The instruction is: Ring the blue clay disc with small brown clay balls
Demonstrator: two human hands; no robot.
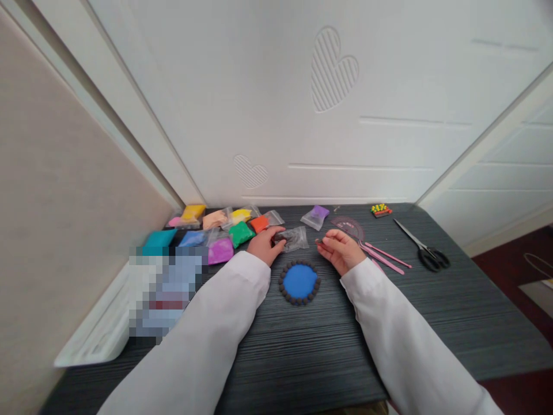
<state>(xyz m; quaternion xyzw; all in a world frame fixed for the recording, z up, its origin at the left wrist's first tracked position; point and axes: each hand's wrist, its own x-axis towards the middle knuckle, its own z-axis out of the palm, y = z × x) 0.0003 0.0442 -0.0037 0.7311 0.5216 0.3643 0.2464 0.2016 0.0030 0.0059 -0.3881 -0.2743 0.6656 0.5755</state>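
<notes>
My left hand (265, 245) lies at the left end of a clear plastic bag (295, 238) with some dark stuff inside, its thumb and fingers closed on the bag's edge. To the right, my right hand (341, 251) is raised slightly and pinches a small dark bit (319, 241), seemingly clay, between thumb and fingertips. Between my forearms, flat on the table, is a blue clay disc (299, 280) with a pointed right side. A ring of dark clay balls (283, 288) runs around its rim, apart from both hands.
Bags of coloured clay, among them green (242, 233), magenta (220, 251) and purple (318, 214), lie along the back and left. Pink modelling tools (384, 257), a protractor (349, 226), black scissors (425, 251) and a small colourful piece (381, 210) are on the right. A white wall borders the dark table (302, 357).
</notes>
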